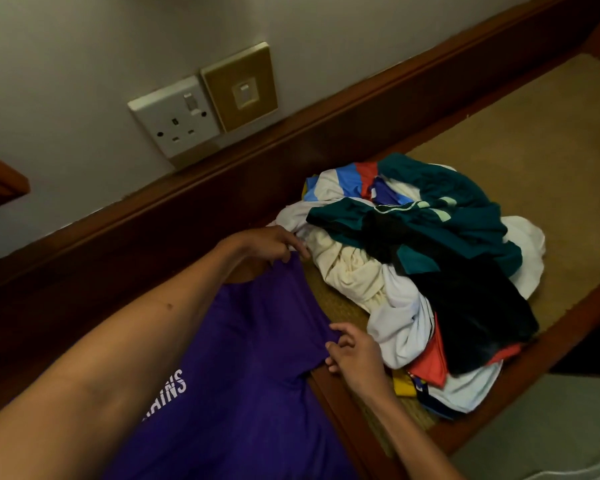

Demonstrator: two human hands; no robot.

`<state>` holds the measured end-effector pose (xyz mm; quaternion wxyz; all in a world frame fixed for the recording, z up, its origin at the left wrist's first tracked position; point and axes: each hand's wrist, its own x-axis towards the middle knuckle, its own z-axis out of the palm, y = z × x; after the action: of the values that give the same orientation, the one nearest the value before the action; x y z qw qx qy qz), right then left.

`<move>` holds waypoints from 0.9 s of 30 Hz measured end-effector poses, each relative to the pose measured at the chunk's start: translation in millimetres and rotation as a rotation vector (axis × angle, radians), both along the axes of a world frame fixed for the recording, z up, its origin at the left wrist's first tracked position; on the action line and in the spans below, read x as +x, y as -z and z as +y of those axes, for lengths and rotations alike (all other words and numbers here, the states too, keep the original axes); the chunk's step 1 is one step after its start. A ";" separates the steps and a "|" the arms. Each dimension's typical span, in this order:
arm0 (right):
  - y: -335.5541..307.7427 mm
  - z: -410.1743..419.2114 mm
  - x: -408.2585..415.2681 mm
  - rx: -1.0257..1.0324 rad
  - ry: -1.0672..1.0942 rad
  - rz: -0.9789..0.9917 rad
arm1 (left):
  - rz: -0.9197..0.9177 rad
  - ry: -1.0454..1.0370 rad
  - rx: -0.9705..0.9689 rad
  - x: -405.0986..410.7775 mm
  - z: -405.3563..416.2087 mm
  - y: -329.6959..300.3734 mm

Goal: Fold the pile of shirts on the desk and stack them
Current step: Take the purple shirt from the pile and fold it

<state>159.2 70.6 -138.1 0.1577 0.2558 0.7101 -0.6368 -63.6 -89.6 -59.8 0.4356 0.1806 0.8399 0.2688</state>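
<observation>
A purple shirt (257,368) with white lettering lies spread on the desk in front of me, hanging over the near edge. My left hand (274,242) pinches its far corner, close to the back board. My right hand (352,351) pinches its right edge at the desk's front rim. To the right lies a loose pile of shirts (423,271): cream, white, teal, black, red and blue pieces tangled together. The pile touches the purple shirt's far corner.
The desk (534,150) has a tan top inside a dark wooden rim, with a raised wooden back board (222,188) along the wall. A white socket (175,116) and a gold switch plate (239,86) sit on the wall above.
</observation>
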 end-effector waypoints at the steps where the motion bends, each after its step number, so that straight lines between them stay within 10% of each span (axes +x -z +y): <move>1: -0.2 -1.0 -0.8 0.042 -0.015 -0.004 | 0.028 0.085 -0.028 0.3 0.7 -3.8; 15: -11.3 7.6 5.8 0.631 -0.125 0.151 | 0.524 0.280 -0.158 -4.6 18.8 -24.9; 27: -1.1 -18.1 3.1 0.828 -0.152 0.322 | 0.759 -0.691 0.229 114.2 -30.8 60.4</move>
<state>162.3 52.5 -136.9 -0.0241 0.1423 0.9372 -0.3175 50.6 -120.4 -120.1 -0.0358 0.0241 0.9143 0.4028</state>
